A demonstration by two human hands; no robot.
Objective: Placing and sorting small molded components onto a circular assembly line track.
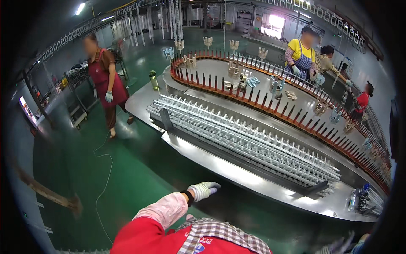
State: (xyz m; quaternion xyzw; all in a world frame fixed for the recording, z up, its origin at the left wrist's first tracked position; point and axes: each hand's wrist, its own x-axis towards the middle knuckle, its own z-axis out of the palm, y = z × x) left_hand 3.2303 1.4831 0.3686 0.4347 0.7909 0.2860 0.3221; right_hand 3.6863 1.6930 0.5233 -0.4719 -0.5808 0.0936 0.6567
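My left hand (203, 190) wears a pale work glove and reaches out over the green floor, a little short of the shiny metal table edge (237, 173). Its fingers are stretched out and hold nothing. A pink sleeve and a red apron with a checked bib fill the lower edge. My right hand (341, 245) shows only as a blurred gloved shape at the bottom right, and its grip is unclear. On the table lies a long rack of silver metal rods (245, 139).
An oval conveyor with red-and-black upright pegs (270, 103) curves behind the rack, some pegs carrying gloves. A person in a dark red apron (105, 82) walks at left. Two or three people (301, 55) work at the far side. A green bottle (153, 79) stands on the table corner. A cable (103, 169) lies on the floor.
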